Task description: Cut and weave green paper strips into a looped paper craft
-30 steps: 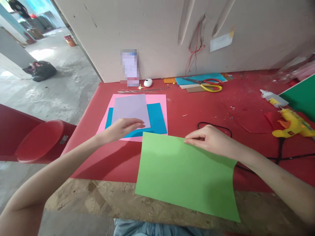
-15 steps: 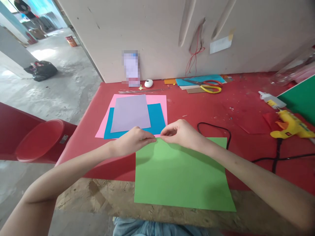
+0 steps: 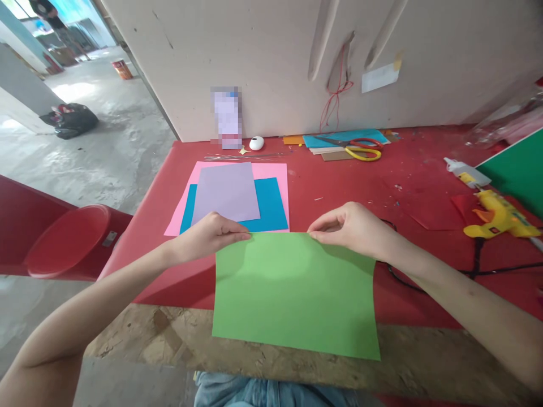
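Green sheet (image 3: 292,294) (far edge) in fingers (image 3: 242,236)

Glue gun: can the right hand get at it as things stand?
Probably yes, once it lets go: the right hand pinches the green sheet, and only red table and a black cord lie before the glue gun.

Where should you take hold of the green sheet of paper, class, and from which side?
Along its far edge, two pinches spaced apart, coming from above. The green sheet lies flat and thin, so only an edge offers a grip; the left hand and right hand pinch there.
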The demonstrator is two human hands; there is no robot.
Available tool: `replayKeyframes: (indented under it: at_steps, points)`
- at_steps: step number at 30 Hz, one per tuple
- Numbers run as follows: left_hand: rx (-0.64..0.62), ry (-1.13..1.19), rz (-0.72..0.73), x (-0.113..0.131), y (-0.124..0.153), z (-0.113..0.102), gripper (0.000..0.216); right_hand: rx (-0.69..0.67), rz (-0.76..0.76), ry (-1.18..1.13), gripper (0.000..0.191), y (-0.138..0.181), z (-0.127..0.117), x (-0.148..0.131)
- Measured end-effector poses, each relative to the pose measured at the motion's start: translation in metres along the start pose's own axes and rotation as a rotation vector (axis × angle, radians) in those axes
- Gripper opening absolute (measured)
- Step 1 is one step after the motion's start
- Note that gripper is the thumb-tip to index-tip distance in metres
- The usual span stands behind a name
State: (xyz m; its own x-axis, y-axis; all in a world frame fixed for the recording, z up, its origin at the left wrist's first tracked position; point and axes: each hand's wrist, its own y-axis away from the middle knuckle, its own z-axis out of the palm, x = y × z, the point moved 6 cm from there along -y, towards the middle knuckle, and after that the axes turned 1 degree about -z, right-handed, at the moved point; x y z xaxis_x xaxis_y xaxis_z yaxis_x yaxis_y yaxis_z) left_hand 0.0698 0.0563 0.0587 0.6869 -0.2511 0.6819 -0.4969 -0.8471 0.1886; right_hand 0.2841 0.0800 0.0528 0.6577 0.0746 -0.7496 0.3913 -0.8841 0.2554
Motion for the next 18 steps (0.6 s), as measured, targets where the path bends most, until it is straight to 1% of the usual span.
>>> replayKeyframes:
  at_steps: [4,8,12,15,18]
  points:
    - [-0.022,-0.021,-0.016,-0.005,0.004,-0.007,0.032,0.013,0.011,0.029,0.013,0.004,-0.007,0.008]
    - [-0.048,-0.021,-0.051,-0.018,0.009,-0.016,0.033,0.027,0.009,0.058,0.014,0.009,-0.013,0.016]
    - [-0.036,0.002,-0.092,-0.036,0.013,-0.031,0.026,0.046,0.086,0.092,0.017,0.016,-0.019,0.029]
    - [-0.068,0.01,-0.121,-0.046,0.012,-0.037,0.023,0.016,0.121,0.08,0.02,0.021,-0.017,0.035]
    - [-0.12,0.003,-0.116,-0.05,0.009,-0.037,0.024,-0.015,0.133,0.077,0.021,0.022,-0.015,0.04]
